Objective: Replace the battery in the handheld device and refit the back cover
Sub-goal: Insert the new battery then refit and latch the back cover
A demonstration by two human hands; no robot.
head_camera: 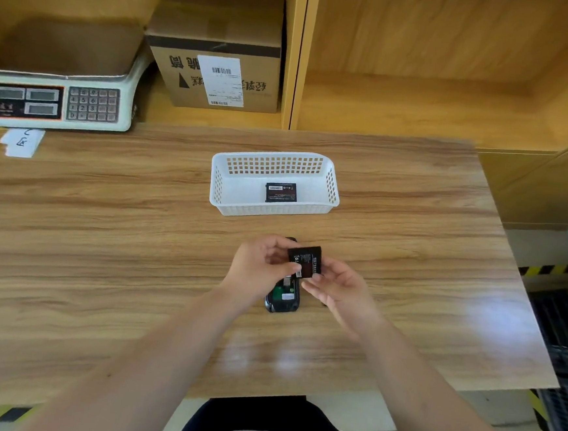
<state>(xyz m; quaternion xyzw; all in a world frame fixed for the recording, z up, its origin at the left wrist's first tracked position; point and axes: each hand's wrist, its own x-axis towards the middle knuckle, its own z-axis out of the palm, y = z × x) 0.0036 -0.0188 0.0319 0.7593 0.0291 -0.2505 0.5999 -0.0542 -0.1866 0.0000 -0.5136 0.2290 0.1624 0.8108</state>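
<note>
A black handheld device (283, 298) lies on the wooden table with its back open, showing a green board and white label inside. Just above it I hold a black battery (306, 259) between both hands. My left hand (259, 268) pinches its lower left edge with the thumb. My right hand (338, 291) grips its right and lower side. A second black battery (281, 192) lies flat in the white basket (221, 190) farther back. The upper part of the device is hidden under my hands. A dark edge beside my right wrist may be the back cover; I cannot tell.
A white electronic scale (57, 102) stands at the back left with paper slips (21, 142) in front of it. A cardboard box (217, 57) sits on the shelf behind. The table's right edge runs near black crates (565, 339) on the floor.
</note>
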